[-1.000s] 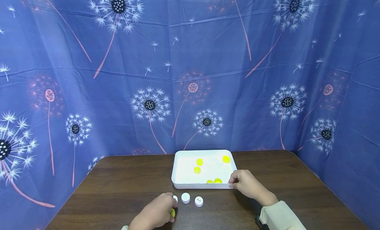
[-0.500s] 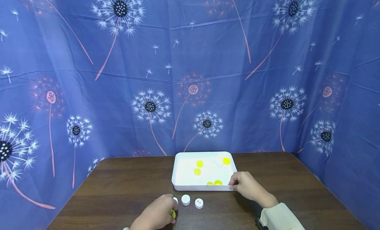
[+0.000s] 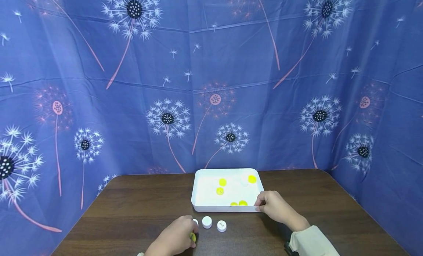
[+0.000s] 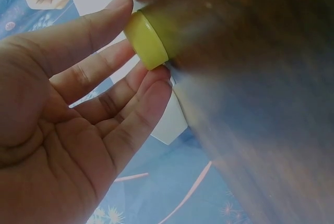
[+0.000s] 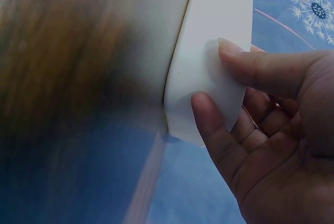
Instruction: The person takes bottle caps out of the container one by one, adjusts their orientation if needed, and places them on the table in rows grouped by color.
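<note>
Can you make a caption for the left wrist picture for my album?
A left hand pinches a yellow cap, with a white tray beyond.

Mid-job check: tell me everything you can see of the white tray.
The white tray is shallow and rectangular, with rounded corners and low, smooth walls that look like plastic. It lies open side up near the far edge of the brown table, its long sides running left to right. Inside are five yellow caps, two by the near wall, and a pale shape too washed out to identify. The right hand grips the tray's near right corner.
</note>
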